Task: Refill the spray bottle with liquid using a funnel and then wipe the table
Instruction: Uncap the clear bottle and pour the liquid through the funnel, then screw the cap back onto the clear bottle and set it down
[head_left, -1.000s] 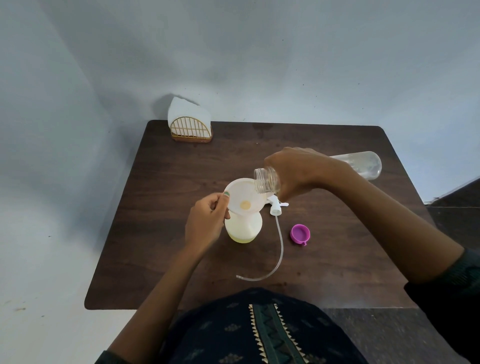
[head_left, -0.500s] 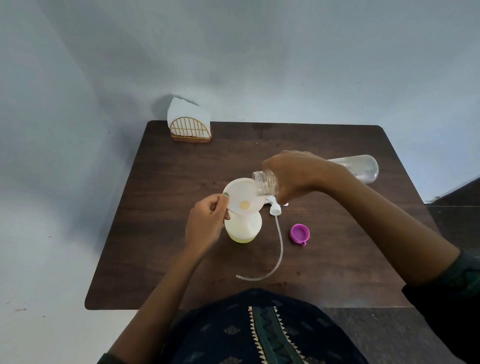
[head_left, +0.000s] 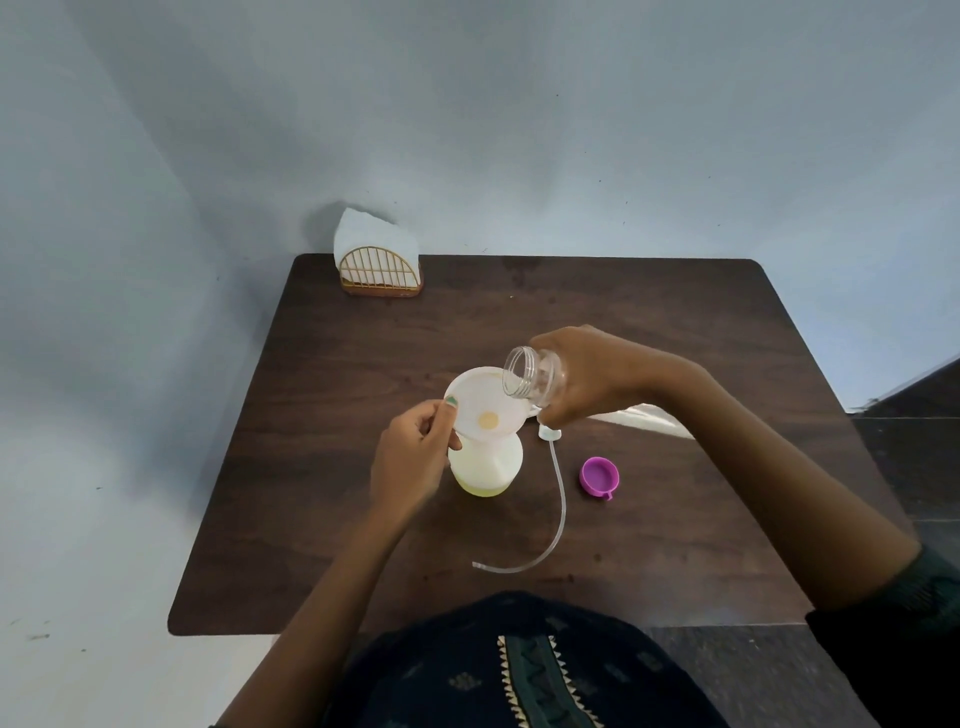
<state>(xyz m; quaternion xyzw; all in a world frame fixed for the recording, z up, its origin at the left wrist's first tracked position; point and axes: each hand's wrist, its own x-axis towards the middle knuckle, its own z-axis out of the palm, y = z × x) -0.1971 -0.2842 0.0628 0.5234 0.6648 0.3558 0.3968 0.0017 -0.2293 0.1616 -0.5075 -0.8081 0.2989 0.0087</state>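
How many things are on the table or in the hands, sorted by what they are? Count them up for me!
Bottles: 2, the spray bottle and the clear bottle
Funnel: 1
Purple cap: 1
Spray head with tube: 1
Napkin holder: 1
Total: 6

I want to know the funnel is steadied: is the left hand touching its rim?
Touching. In the head view the left hand pinches the funnel at its near-left rim, a fingertip lying over the edge.
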